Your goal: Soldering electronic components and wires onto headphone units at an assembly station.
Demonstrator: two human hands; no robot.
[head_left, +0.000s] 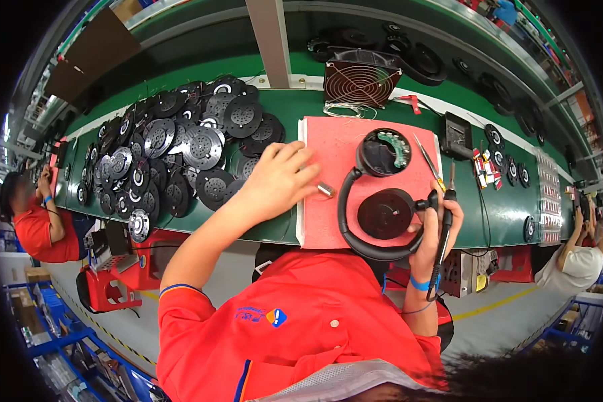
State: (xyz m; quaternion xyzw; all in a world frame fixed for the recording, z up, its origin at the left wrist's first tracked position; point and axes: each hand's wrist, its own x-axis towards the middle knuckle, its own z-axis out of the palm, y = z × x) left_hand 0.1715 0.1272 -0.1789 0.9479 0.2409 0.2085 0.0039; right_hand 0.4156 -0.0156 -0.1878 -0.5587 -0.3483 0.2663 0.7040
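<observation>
A black over-ear headphone (344, 208) lies on a pink mat (321, 147). Its upper ear cup (384, 153) is uncovered and shows a curved green circuit board; the lower cup (386, 213) turns a dark round face upward. My right hand (434, 242) is closed around a black soldering iron (443, 244), its end pointing away from me, and also touches the headphone beside the lower cup. My left hand (279, 179) reaches over the mat's left edge, fingers stretched and slightly apart, nothing visible in them. Near its fingertips lies a small metal cylinder (326, 189).
A heap of round black speaker plates (181, 144) covers the green bench on the left. Behind the mat stand a fan with a round grille (359, 84) and a black tray (456, 136). A pointed silver tool (427, 159) lies by the mat's right edge. Co-workers (43, 214) sit at both sides.
</observation>
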